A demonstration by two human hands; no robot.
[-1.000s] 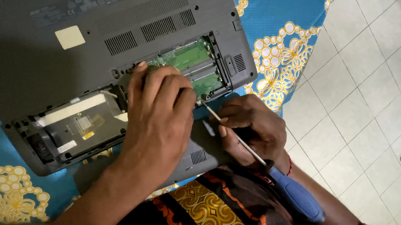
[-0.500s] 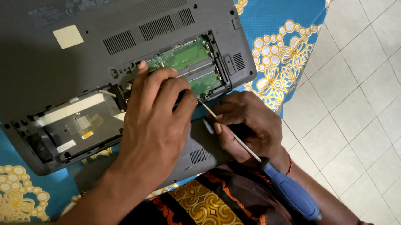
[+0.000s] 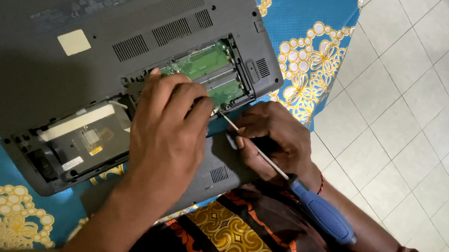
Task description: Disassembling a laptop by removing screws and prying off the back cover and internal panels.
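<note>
Left hand (image 3: 169,127) palm-down, fingers bent forward — right hand (image 3: 275,138) curled beside it, knuckles up

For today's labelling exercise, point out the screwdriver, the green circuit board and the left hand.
screwdriver (image 3: 323,215): head view, on its blue handle.
green circuit board (image 3: 199,66): head view, on its upper strip.
left hand (image 3: 164,127): head view, on its back.

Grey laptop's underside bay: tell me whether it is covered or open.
Open. The grey laptop lies bottom up, its bay uncovered with green circuit boards showing; the removed grey cover panel lies beside it.
</note>
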